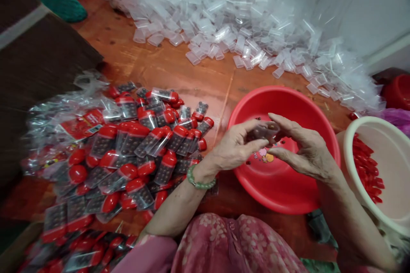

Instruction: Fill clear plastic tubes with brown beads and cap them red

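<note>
Left hand [235, 145] holds clear case [261, 131] with dark beads inside, up over red basin [285, 194]; right hand [306, 151] wide, thumb and fingers parted around case's far end, contact unclear. Step in hand looks like two-handed handling of the case, its uncapped state hard to confirm. Few dark beads in basin, red-capped packs [166, 162] heaped left, red caps [365, 168] in pale tub [348, 149] right, clear sleeves [221, 34] piled beyond

Pink floral clothing [221, 245], green bracelet [201, 184]
</note>
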The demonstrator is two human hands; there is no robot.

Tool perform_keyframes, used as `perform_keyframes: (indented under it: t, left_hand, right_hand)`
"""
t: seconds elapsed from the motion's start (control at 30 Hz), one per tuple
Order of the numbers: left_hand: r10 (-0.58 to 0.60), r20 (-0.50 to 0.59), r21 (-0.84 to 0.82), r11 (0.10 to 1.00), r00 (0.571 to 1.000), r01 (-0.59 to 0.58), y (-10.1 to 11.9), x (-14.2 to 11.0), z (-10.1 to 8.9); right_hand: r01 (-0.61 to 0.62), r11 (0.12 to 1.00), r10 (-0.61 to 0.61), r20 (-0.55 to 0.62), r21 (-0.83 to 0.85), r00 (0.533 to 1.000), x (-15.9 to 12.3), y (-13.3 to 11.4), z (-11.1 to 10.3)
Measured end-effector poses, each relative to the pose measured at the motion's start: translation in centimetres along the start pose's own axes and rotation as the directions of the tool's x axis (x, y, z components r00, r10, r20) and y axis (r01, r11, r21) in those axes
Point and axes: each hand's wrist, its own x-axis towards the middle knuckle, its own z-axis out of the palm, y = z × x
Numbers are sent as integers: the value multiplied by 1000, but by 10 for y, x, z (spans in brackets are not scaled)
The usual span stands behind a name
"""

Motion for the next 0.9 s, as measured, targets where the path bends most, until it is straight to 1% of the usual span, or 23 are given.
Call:
perform_keyframes:
  t: [0.07,0.13,0.2,0.3,0.37,0.43,0.6,0.73,0.83,0.9]
  left_hand:
    - [-8,-16,1,1000,1000,8,1,2,-3]
    - [-26,3,42,999,1000,26,1,4,-4]
    - [-37,14,106,994,999,35,2,5,-3]
    - [-6,-33,250,968,999,14,7,5,0]
    - [0,-14,313,950,1000,4,10,4,3]
    - [-6,19,303,953,1000,0,12,4,4]
    - [-40,-10,281,959,999,41,9,6,5]
    - [-24,0,274,961,1000,23,10,6,9]
    - [-10,29,212,977,1000,3,13,8,10]
    - [-8,26,169,986,1000,4,13,9,8]
  right_hand:
    - [-23,999,24,-10,24,1000,-4,1,-3]
    - [-45,998,46,-34,34,998,-7,2,-6]
    - [-68,997,70,-53,47,996,-11,3,-10]
    - [-110,991,115,-59,81,992,-17,4,-14]
    - [-127,988,133,-67,92,989,-21,5,-16]
    - [-116,989,123,-82,91,989,-24,4,-17]
    - [-54,998,59,-116,46,992,-19,0,-14]
    - [6,999,-1,-118,40,993,-12,-1,-11]
    - [62,997,-57,-105,38,993,-8,-1,-8]
    - [84,996,-81,-104,20,991,-7,-3,-7]
